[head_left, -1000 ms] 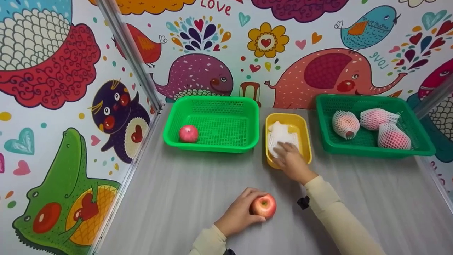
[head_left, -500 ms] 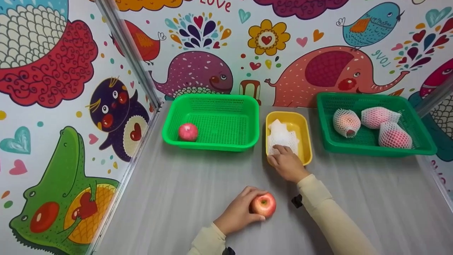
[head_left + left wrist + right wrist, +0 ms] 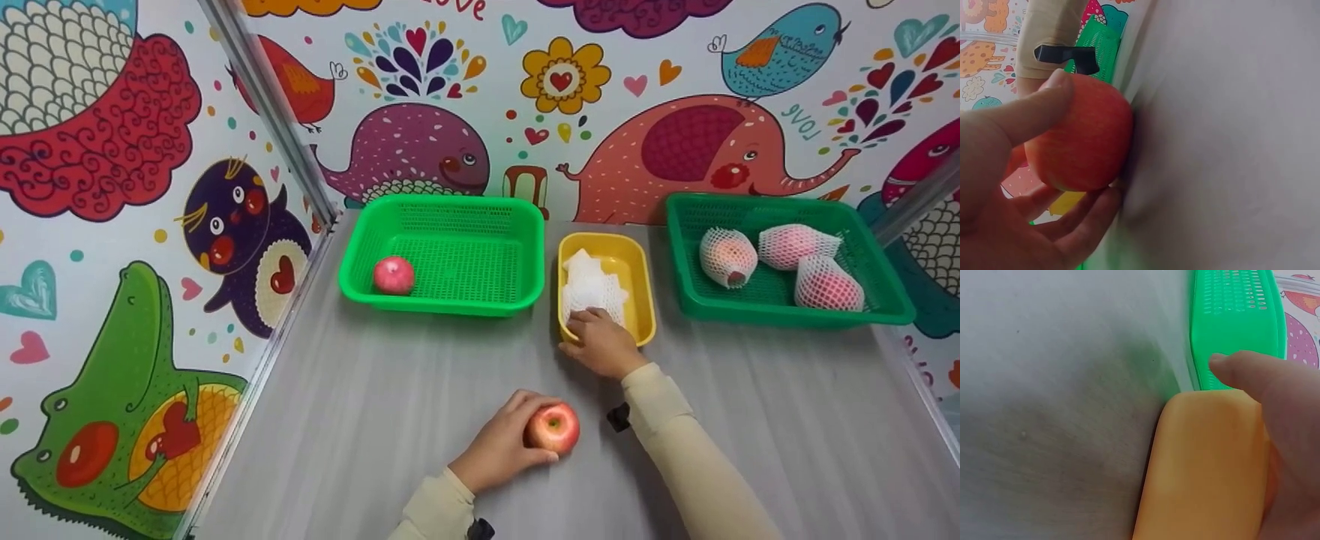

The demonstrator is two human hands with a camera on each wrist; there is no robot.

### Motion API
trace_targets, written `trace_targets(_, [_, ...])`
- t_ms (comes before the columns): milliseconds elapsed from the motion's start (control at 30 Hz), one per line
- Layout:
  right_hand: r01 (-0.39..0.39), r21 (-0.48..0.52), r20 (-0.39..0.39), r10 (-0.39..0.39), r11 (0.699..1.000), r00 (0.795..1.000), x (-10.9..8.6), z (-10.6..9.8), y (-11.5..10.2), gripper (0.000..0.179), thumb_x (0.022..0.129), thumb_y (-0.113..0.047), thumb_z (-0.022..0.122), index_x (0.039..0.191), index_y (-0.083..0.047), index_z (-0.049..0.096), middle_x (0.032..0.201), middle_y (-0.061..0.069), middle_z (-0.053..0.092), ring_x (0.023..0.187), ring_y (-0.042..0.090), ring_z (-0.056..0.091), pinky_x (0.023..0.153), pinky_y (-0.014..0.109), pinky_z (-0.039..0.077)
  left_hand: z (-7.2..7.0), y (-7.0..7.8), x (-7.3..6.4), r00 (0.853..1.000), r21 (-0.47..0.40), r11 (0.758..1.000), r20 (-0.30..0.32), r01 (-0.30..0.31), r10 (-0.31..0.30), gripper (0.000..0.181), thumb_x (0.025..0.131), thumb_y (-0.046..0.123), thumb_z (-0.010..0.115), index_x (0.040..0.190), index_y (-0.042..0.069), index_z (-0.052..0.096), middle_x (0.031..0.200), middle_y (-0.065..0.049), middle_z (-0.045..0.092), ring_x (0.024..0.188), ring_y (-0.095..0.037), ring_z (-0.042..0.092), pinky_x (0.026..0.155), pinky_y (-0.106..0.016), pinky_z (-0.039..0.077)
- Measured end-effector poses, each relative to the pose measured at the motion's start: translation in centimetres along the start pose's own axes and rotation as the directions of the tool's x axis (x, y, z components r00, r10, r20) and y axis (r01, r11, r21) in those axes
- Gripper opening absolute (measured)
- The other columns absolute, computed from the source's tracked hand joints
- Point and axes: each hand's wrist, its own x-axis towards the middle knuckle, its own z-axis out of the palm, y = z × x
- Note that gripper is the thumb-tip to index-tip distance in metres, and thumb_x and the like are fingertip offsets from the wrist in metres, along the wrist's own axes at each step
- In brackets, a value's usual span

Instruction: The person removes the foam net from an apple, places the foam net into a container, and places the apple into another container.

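Note:
My left hand (image 3: pixel 499 444) grips a red apple (image 3: pixel 559 429) from its left side on the grey table, thumb and fingers curved round it. Close up in the left wrist view, the apple (image 3: pixel 1086 138) sits between the thumb and the fingers. My right hand (image 3: pixel 606 346) reaches over the near rim of a small yellow tray (image 3: pixel 639 289), fingertips at the white foam nets (image 3: pixel 589 285) inside. From the right wrist, the thumb (image 3: pixel 1247 371) shows extended above the tray's outer wall (image 3: pixel 1202 467), which hides the fingers; I cannot tell whether they pinch a net.
A light green basket (image 3: pixel 465 304) at the back left has one bare pinkish-red fruit (image 3: pixel 394 276) in it. At the back right, a darker green basket (image 3: pixel 750 311) contains three fruits in foam nets (image 3: pixel 799 246). Patterned walls (image 3: pixel 427 45) border the table (image 3: pixel 360 420).
My right hand has drawn back from over the foam nets toward the tray's near rim. The left hand keeps its grip on the apple in the same place. The head view has shifted slightly.

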Motion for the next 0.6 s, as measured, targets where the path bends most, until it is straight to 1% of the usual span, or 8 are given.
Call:
trace_targets(100, [0.006,0.018,0.010,-0.006,1.000,1.000,0.2,0.0,0.0,0.047,0.101,-0.026,0.080,0.132,0.008,0.071,0.140,0.025,0.067,0.137,0.049,0.053,0.117,0.060,0.042,0.2,0.2,-0.2,1.000,0.006,1.000,-0.018,0.020,-0.019,0.073,0.086,0.023,0.096,0.149,0.027,0.060,0.136,0.009,0.054,0.124,-0.009,0.058,0.108,-0.037,0.050])
trace_targets(167, [0.024,0.026,0.003,-0.024,0.999,1.000,0.3,0.0,0.1,0.043,0.100,-0.024,0.081,0.127,0.008,0.072,0.133,0.024,0.070,0.134,0.049,0.056,0.115,0.060,0.043,0.4,0.4,-0.2,0.999,0.008,0.999,-0.038,0.031,-0.031,0.072,0.085,0.023,0.097,0.148,0.028,0.061,0.136,0.009,0.054,0.123,-0.009,0.059,0.107,-0.037,0.051])
trace_targets(233, [0.041,0.040,-0.004,-0.040,0.998,0.999,0.4,0.0,0.3,0.036,0.099,-0.022,0.083,0.119,0.006,0.073,0.122,0.022,0.073,0.127,0.047,0.060,0.112,0.058,0.046,0.5,0.5,-0.2,0.997,0.008,0.999,-0.063,0.039,-0.039,0.071,0.084,0.023,0.098,0.146,0.028,0.063,0.135,0.009,0.054,0.121,-0.010,0.060,0.105,-0.037,0.052])
trace_targets(300, [0.062,0.046,-0.018,-0.061,0.997,0.998,0.6,0.0,0.3,0.029,0.097,-0.019,0.084,0.111,0.004,0.073,0.109,0.017,0.073,0.117,0.044,0.063,0.105,0.057,0.051,0.4,0.6,-0.2,0.995,0.010,0.999,-0.088,0.047,-0.046,0.071,0.083,0.025,0.099,0.144,0.028,0.064,0.134,0.009,0.055,0.119,-0.010,0.061,0.103,-0.037,0.054])
trace_targets(367, [0.063,0.062,-0.022,-0.062,0.996,0.998,0.8,0.0,0.3,0.026,0.096,-0.018,0.085,0.106,0.002,0.072,0.102,0.014,0.071,0.107,0.041,0.064,0.097,0.055,0.053,0.1,0.8,-0.1,0.993,0.015,0.999,-0.110,0.051,-0.049,0.071,0.082,0.027,0.099,0.144,0.028,0.064,0.135,0.009,0.055,0.118,-0.010,0.062,0.102,-0.037,0.054])
trace_targets(433, [0.055,0.063,-0.024,-0.054,0.997,0.998,0.9,-0.1,0.3,0.025,0.094,-0.017,0.086,0.104,0.001,0.071,0.098,0.012,0.069,0.100,0.038,0.064,0.091,0.053,0.053,-0.3,1.1,0.1,0.990,0.027,0.998,-0.130,0.049,-0.045,0.071,0.082,0.028,0.099,0.144,0.027,0.064,0.136,0.008,0.056,0.118,-0.011,0.062,0.102,-0.038,0.055])
trace_targets(600, [-0.005,0.042,0.013,0.004,0.999,1.000,1.2,-0.3,0.2,0.031,0.093,-0.022,0.087,0.105,0.001,0.070,0.099,0.011,0.064,0.094,0.035,0.060,0.084,0.051,0.053,-2.0,1.9,0.8,0.984,0.070,0.997,-0.176,0.027,-0.014,0.073,0.084,0.031,0.098,0.147,0.023,0.062,0.137,0.003,0.055,0.120,-0.014,0.062,0.103,-0.039,0.055])
